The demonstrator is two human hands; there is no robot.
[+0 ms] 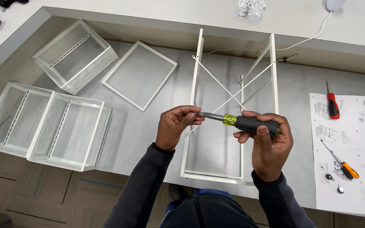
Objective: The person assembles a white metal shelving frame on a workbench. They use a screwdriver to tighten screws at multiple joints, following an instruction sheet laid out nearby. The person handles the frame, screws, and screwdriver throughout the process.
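1. The screwdriver (239, 122) has a thick black handle, a yellow-green collar and a bare metal shaft, and is held level above the white wire frame (233, 105).
2. The right hand (267, 141) has its grip closed around the black handle, thumb on top.
3. The left hand (176, 126) pinches the shaft's tip between its fingertips.
4. The frame lies on the grey counter (148, 126), with three white mesh baskets (47, 126) and a flat mesh panel (139, 75) to its left.
5. A red screwdriver (332, 105) and an orange one (343, 164) rest on the instruction sheet (351, 147) at the right.
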